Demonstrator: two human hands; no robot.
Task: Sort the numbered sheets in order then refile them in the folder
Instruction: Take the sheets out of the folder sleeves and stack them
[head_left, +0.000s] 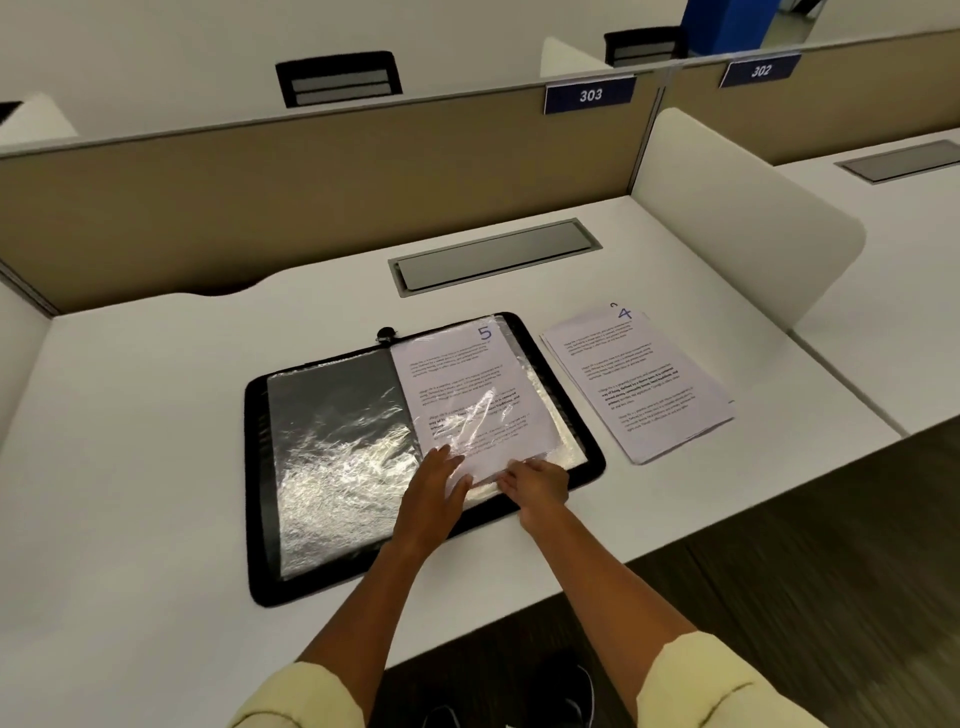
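- White desk (156, 415) fills the cubicle, closed in by a tan partition (260, 208) at the back and a white rounded divider (727, 218) on the right; its near edge runs diagonally, with dark floor (779, 597) beyond it.
- Grey cable hatch (493, 257) is set flush into the desk behind the folder, well apart from it.
- Black zip folder (260, 493) lies open flat at the middle of the desk, its near right corner close to the desk's front edge; bare desk stretches wide to its left.
- Folder's left half shows a crinkled clear sleeve (332, 457) over grey backing.
- Sheet 5 (462, 374) lies on the folder's right half, partly under shiny plastic, its number at the top right corner.
- Left hand (434, 493) rests with fingers spread and nearly straight on the plastic at the sheet's near left corner.
- Right hand (535, 486) sits at the sheet's near edge, fingers curled; it seems to pinch the edge of the sheet or plastic, though I cannot tell which.
- Stack (639, 384) of loose sheets, with 4 on top, lies just right of the folder, not touching it, edges slightly fanned; a strip of bare desk separates it from the divider.
- Blue tags reading 303 (589, 94) and 302 (760, 70) hang on the partition's top rail.
- Two pale yellow sleeves (301, 696) show at the bottom.
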